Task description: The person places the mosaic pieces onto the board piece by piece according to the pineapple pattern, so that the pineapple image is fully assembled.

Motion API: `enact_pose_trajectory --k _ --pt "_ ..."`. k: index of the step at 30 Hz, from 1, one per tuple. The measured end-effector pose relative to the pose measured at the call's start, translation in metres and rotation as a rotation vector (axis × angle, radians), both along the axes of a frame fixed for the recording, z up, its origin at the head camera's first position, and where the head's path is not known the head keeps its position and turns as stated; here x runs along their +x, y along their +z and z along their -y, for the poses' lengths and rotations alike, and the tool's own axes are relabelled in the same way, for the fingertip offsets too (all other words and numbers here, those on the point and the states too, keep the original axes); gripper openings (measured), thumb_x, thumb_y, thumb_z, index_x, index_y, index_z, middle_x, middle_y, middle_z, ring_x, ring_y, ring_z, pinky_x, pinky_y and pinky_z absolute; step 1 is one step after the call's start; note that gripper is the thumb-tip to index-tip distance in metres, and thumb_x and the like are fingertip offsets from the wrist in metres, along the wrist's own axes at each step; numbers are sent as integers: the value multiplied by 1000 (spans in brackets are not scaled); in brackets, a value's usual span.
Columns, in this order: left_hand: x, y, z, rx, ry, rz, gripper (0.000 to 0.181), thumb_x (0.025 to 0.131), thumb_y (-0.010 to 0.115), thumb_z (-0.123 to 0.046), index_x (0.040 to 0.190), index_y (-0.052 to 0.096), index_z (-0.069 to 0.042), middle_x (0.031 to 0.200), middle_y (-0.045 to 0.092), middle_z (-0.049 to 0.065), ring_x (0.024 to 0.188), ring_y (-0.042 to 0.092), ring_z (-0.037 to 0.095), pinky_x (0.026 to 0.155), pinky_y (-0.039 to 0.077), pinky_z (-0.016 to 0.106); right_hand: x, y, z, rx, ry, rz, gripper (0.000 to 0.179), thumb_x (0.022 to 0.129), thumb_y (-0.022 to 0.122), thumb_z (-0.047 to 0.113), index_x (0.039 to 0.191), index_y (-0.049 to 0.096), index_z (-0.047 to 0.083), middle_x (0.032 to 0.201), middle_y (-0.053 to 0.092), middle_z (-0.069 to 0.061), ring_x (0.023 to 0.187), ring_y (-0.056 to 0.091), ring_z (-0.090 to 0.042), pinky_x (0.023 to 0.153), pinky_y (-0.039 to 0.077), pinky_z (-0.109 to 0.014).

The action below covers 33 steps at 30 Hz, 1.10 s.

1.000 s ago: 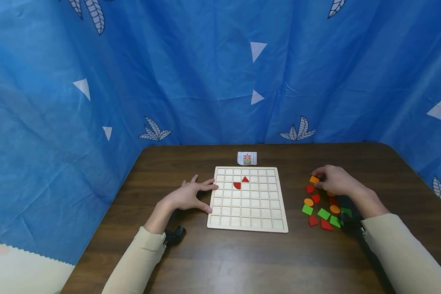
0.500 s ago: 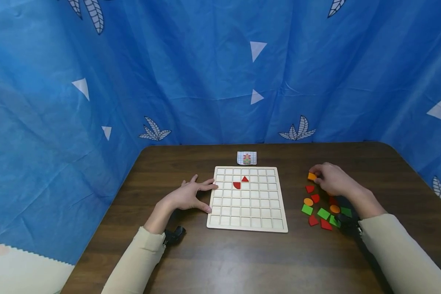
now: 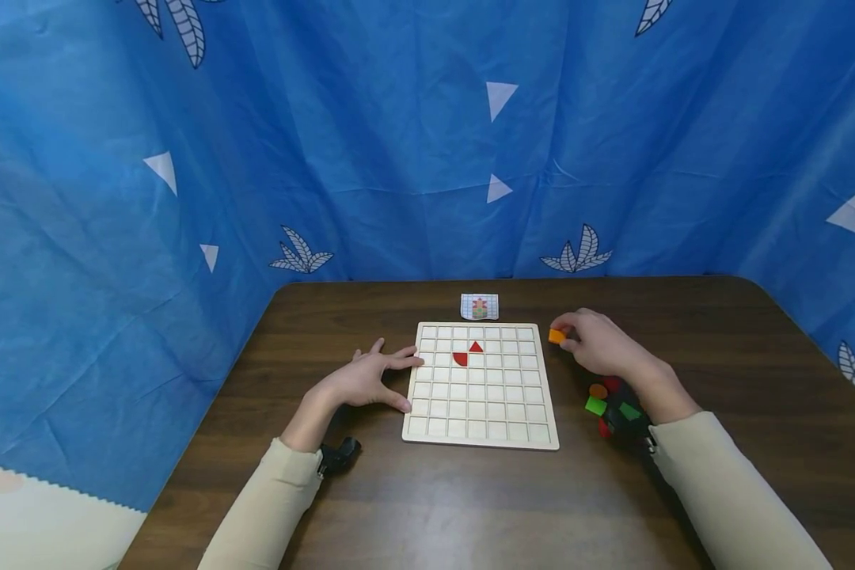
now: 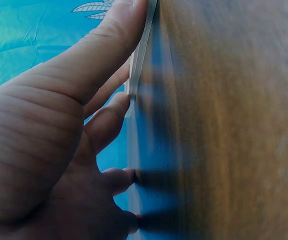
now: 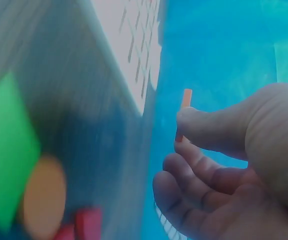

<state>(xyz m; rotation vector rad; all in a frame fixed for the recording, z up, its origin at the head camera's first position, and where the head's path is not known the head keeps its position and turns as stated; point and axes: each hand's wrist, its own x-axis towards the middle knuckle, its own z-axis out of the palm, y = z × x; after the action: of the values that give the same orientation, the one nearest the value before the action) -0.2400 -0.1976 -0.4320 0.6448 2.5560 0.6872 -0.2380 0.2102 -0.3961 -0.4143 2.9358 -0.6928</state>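
Note:
My left hand (image 3: 362, 380) is spread at the left edge of a pale grid board (image 3: 450, 430), thumb and a fingertip touching its rim. In the left wrist view the thumb lies along the board's edge (image 4: 143, 50). My right hand (image 3: 602, 340) pinches an orange square tile (image 3: 556, 336) between thumb and index finger, just right of the board's upper right corner. The right wrist view shows that tile (image 5: 187, 97) edge-on. On the board sit a red quarter-circle tile (image 3: 460, 359) and, up and to its right, a red triangle tile (image 3: 476, 347).
Behind the board lies a small card (image 3: 479, 306) with a coloured grid picture. Loose tiles lie under the right wrist, among them a green tile (image 3: 595, 406) and an orange round tile (image 3: 598, 391); the arm hides others. A blue curtain (image 3: 427, 158) hangs behind the table.
My right hand has lifted the orange square tile from the loose tiles and carried it left toward the board. My left hand has stayed at the board's edge.

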Motion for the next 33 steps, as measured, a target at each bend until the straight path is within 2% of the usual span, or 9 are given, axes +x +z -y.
enact_pose_trajectory --k 11,18,27,33 --pt "0 -1 1 -9 -6 -12 84 79 86 -49 153 50 -36 170 27 -10 159 -4 46 120 -4 76 -6 0 56 -65 66 54 32 99 63 4 130 67 1 122 66 -18 101 59 -29 89 58 -43" --pt "0 1 2 -6 -10 -16 84 78 86 -49 153 50 -35 170 27 -9 159 -3 47 120 -3 76 -8 -4 82 -103 97 69 30 97 67 4 127 70 3 121 69 -14 105 60 -28 92 57 -43" --pt "1 3 1 -11 -2 -21 84 78 87 -48 153 51 -34 170 28 -9 159 -3 47 120 -3 76 -8 -19 100 -124 133 78 29 94 71 5 123 72 5 115 72 -10 100 62 -24 94 56 -43" --pt "2 4 0 -7 -5 -20 84 78 86 -49 153 51 -34 170 29 -8 159 -3 48 119 -3 77 -7 -27 104 -125 151 32 26 93 70 4 118 74 6 109 72 -7 96 61 -22 90 54 -41"
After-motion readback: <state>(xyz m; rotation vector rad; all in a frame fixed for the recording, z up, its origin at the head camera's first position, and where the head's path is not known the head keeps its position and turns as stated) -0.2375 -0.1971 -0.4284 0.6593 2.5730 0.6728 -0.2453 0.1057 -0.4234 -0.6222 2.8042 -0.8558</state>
